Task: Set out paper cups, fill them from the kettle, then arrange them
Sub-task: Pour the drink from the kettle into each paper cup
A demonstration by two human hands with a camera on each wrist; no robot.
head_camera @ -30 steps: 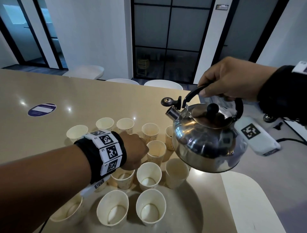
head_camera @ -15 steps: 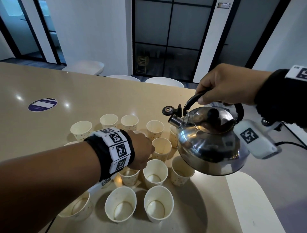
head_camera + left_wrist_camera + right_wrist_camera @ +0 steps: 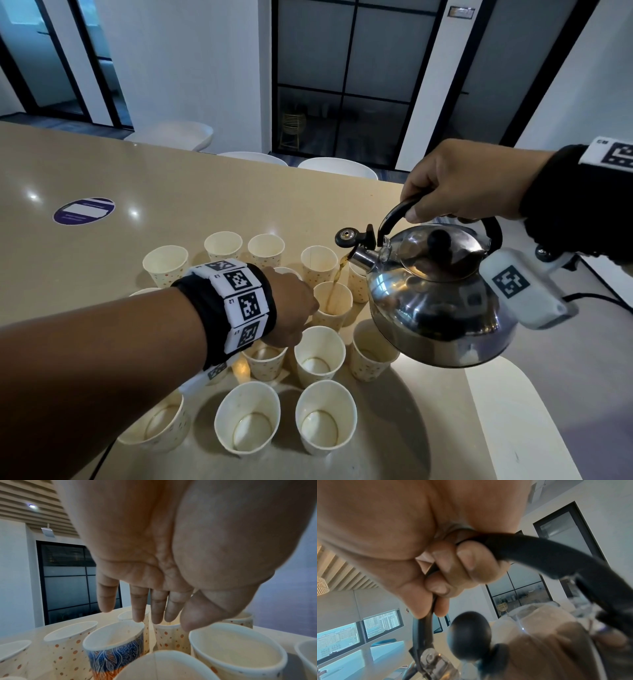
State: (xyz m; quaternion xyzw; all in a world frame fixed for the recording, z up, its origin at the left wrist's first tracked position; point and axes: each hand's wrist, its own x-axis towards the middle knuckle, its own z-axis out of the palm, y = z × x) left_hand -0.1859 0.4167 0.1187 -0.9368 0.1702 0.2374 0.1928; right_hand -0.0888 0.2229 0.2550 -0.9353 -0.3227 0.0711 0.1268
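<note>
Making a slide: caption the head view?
Right hand tips steel kettle, pouring brown liquid into a paper cup beside the left hand.

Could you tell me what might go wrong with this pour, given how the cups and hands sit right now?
The brown stream drops from the kettle into one dotted cup ringed by close neighbours, so a slight wobble could splash them or the table. The left hand sits right beside that cup; liquid, possibly hot, might hit its fingers. The right hand alone holds the tilted kettle, so overfilling seems possible.

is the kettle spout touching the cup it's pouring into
Apart. The head view shows the kettle spout above and right of the cup, a brown stream bridging the gap.
</note>
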